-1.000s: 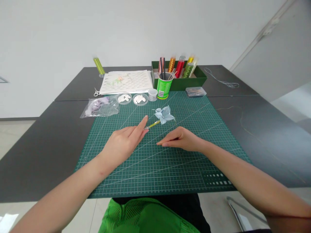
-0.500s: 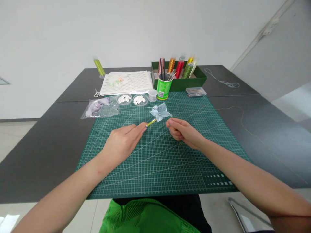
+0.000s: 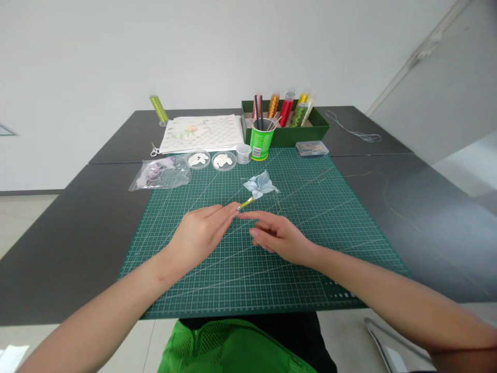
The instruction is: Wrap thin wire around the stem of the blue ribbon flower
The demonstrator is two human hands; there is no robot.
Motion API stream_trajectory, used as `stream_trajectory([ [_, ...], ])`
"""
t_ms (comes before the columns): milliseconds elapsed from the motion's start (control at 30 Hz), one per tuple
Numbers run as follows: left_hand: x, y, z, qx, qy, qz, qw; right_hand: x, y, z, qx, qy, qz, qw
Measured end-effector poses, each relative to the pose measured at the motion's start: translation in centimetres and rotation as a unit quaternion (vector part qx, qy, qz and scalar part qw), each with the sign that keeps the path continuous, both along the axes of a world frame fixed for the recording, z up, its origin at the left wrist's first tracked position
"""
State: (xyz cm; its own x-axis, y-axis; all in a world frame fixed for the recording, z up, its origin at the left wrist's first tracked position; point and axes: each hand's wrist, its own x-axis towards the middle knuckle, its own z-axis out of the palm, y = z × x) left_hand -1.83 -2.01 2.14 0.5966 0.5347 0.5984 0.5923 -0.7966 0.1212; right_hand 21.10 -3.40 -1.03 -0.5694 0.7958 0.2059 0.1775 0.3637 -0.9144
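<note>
My left hand [image 3: 204, 228] is closed, its fingertips pinching the stem of a pale blue artificial flower [image 3: 259, 184]. Yellow-green thread wraps the stem [image 3: 246, 203] between the fingertips and the petals. The flower tilts up and to the right above a green cutting mat [image 3: 186, 282]. My right hand [image 3: 281, 235] has its index finger stretched out to the left fingertips, at the lower end of the wrapped stem. Its thumb stands apart from that finger and the other fingers are loosely bent. I see nothing held in it.
Behind the mat stand a green can [image 3: 261, 142] with sticks and a dark green box [image 3: 287, 135] of thread spools. Two round dishes [image 3: 224, 160] hold white petal-like pieces. A plastic bag [image 3: 161, 172] lies left, near small scissors [image 3: 155, 150]. Loose thread [image 3: 388, 199] trails right.
My right hand has moved left and down from beside the flower, its index finger now extended to my left fingertips. The left hand and flower have shifted slightly right and down.
</note>
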Motion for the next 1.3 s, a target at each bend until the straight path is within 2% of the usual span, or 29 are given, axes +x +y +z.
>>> stream_trajectory([
  [67,0.0,-0.1,-0.1,-0.01,0.005,0.011,1.0,0.1,-0.4,0.2,0.054,-0.037,-0.031,0.997],
  [100,-0.1,-0.1,-0.1,-0.018,0.009,0.017,1.0,0.3,-0.5,0.4,0.112,-0.058,-0.043,0.991],
  [167,0.0,-0.1,-0.2,-0.039,0.02,0.03,0.999,0.7,-0.5,0.7,0.262,-0.089,-0.048,0.96],
  [233,0.0,-0.1,-0.4,-0.061,0.034,0.041,0.997,1.0,-0.6,1.0,0.39,-0.114,-0.037,0.913],
  [300,0.1,0.0,-0.5,-0.081,0.051,0.045,0.994,1.2,-0.6,1.4,0.455,-0.121,-0.023,0.882],
  [333,0.1,0.1,-0.6,-0.089,0.061,0.045,0.993,1.3,-0.6,1.6,0.466,-0.115,-0.015,0.877],
  [467,0.3,0.2,-0.8,-0.116,0.126,0.024,0.985,1.7,-0.7,2.9,0.446,-0.056,0.005,0.893],
  [633,1.1,-0.7,-0.9,-0.116,0.225,-0.069,0.965,2.8,-0.3,4.5,0.333,0.01,-0.02,0.942],
  [767,1.7,-1.9,-1.3,-0.069,0.206,-0.129,0.968,3.3,0.8,4.7,0.239,0.05,-0.043,0.969],
  [867,1.9,-2.4,-1.5,-0.045,0.179,-0.144,0.972,3.5,1.7,4.3,0.195,0.049,-0.038,0.979],
  [1067,1.8,-2.6,-1.0,-0.113,0.149,-0.127,0.974,3.7,2.8,3.6,0.166,0.031,-0.041,0.985],
  [1300,1.9,-2.8,-0.6,-0.058,0.131,-0.153,0.978,3.7,3.2,3.2,0.132,0.016,-0.041,0.99],
])
